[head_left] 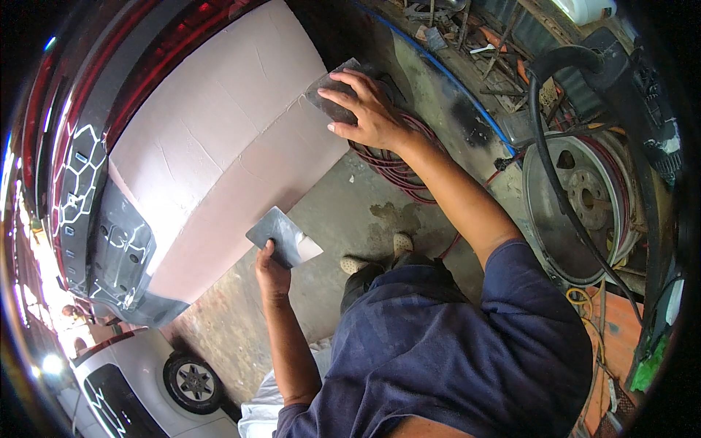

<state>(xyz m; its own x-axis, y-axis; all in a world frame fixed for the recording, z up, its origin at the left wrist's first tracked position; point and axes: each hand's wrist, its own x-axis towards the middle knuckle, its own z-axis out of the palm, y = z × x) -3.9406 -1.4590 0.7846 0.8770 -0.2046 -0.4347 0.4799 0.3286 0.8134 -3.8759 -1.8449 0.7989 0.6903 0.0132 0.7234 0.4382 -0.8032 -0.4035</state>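
A broad car panel [212, 117] coated in pale pink filler, with thin ridges and a long crease across it, spreads ahead of me on the left. My left hand [273, 277] grips a flat grey metal plate [277, 232] with the thumb on top. On that plate's right corner sits a dab of pale putty [309, 249]. My right hand [374, 120] is at the panel's right edge, fingers bent over a dark flat spreader [328, 102]. The spreader lies at the coated surface's edge; whether it presses there I cannot tell.
A coiled red hose [409, 171] lies on the concrete floor beyond my right forearm. To the right stands a wheel rim [577, 197] with a black hose [544, 139] before it. Scrap [489, 58] is piled at the far right. A white car [139, 379] is at lower left.
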